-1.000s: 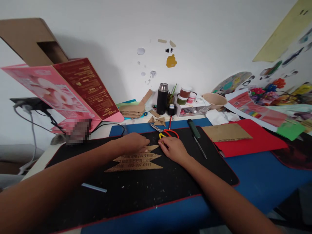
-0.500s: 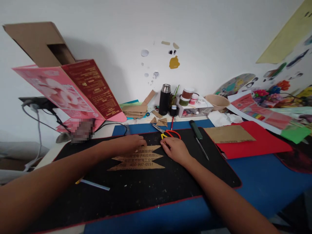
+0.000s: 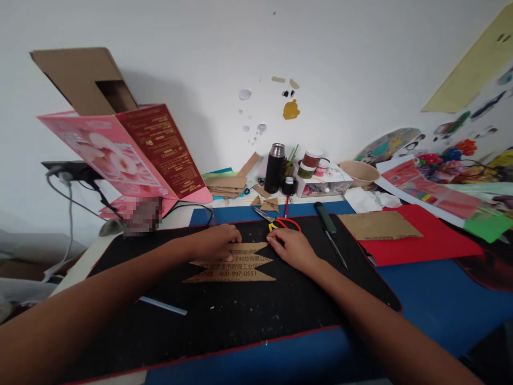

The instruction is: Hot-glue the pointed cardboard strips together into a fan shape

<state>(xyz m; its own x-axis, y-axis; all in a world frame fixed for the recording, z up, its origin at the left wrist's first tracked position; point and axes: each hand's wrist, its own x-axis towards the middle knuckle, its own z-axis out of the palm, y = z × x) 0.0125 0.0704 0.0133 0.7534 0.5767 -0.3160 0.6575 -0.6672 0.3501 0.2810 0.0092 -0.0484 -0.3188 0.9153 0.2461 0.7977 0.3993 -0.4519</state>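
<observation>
A notched brown cardboard piece (image 3: 240, 274) printed with black characters and a phone number lies flat on the black mat. My left hand (image 3: 218, 241) covers its upper left part, fingers curled and pressed down on it. At its upper right tip is my right hand (image 3: 292, 246), with thumb and forefinger closed on the corner. Just beyond the right fingers, scissors (image 3: 276, 219) with red and yellow handles lie with their blades pointing away to the left. Right of them are a dark green utility knife (image 3: 325, 218) and a slim pointed tool (image 3: 336, 249).
A pale glue stick (image 3: 163, 306) lies on the mat (image 3: 224, 331). Small cardboard scraps (image 3: 269, 205), a black bottle (image 3: 274, 168) and paint jars (image 3: 311, 159) stand toward the wall. A pink box (image 3: 120, 155) leans at left; red paper (image 3: 433, 243) lies at right.
The whole view has shifted slightly, so things appear a little to the right and lower. Both hands stay at the cardboard piece, with little visible change in their hold.
</observation>
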